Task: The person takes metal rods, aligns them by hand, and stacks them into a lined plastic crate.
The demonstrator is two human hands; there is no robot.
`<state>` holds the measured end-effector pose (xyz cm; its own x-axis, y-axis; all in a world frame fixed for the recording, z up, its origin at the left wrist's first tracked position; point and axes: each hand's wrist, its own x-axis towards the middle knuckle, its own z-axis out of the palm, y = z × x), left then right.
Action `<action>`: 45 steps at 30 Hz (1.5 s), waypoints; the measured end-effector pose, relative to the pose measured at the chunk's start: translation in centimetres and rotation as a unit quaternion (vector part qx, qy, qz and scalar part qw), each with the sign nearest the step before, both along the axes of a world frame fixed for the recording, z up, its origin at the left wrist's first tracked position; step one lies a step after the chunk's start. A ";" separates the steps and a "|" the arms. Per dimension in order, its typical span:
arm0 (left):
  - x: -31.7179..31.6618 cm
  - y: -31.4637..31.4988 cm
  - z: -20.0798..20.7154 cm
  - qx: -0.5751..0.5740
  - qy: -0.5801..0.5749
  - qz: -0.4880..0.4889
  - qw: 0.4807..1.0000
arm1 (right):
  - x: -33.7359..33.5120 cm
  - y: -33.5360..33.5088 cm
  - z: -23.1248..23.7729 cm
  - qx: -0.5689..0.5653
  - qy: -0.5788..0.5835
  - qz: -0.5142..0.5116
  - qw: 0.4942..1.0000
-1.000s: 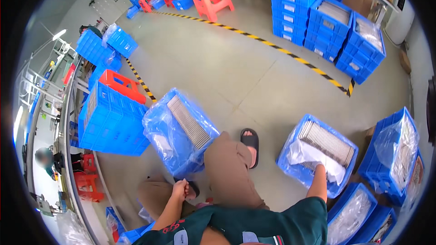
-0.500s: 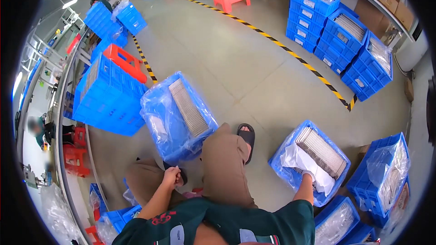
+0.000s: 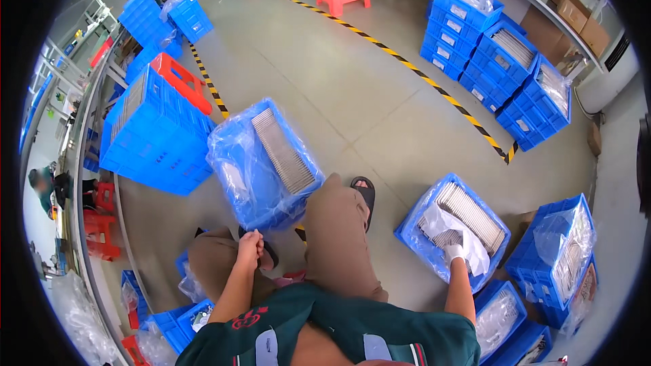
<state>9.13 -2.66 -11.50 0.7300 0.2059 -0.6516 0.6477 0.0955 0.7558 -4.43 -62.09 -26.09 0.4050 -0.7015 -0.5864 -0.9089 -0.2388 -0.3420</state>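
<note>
Loose white sheet (image 3: pixel 477 255) could snag right hand (image 3: pixel 455 253) — skewing rowed parts (image 3: pixel 473 211). Right fingers: can't tell; left hand (image 3: pixel 251 247) — fingers curled together.

You can read no words or numbers from here. In the upper right of the frame, white rectangular labels (image 3: pixel 458 11) stand on the end faces of the stacked blue crates (image 3: pixel 488 64), their print too small to make out. At the bottom, left of centre, your dark green shirt (image 3: pixel 434 332) bears a red emblem (image 3: pixel 249 318) with unclear detail. Yellow-and-black striped tape (image 3: pixel 407 63) marks the floor from upper centre toward the right.
</note>
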 end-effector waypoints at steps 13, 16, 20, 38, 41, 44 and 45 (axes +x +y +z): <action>4.6 -3.0 10.4 -0.196 -0.223 0.002 0.955 | 17.5 24.8 29.7 0.655 -0.230 0.187 0.695; 5.4 -4.5 12.9 -0.278 -0.243 -0.009 0.929 | 19.8 31.7 30.6 0.670 -0.088 0.319 0.665; 7.0 -5.1 13.3 -0.345 -0.235 -0.077 0.906 | 22.7 40.2 29.9 0.482 -0.007 0.513 0.711; 14.4 1.4 13.2 0.215 -0.207 -0.179 0.938 | 31.8 47.6 26.1 0.474 0.025 0.568 0.672; 14.8 3.4 10.8 0.279 -0.286 -0.180 0.899 | 32.0 48.2 26.2 0.508 -0.012 0.562 0.652; 15.2 3.8 10.9 0.283 -0.280 -0.172 0.901 | 32.4 48.4 26.7 0.501 0.012 0.562 0.658; 15.3 4.0 10.9 0.290 -0.280 -0.168 0.900 | 32.5 48.4 26.6 0.502 0.012 0.561 0.658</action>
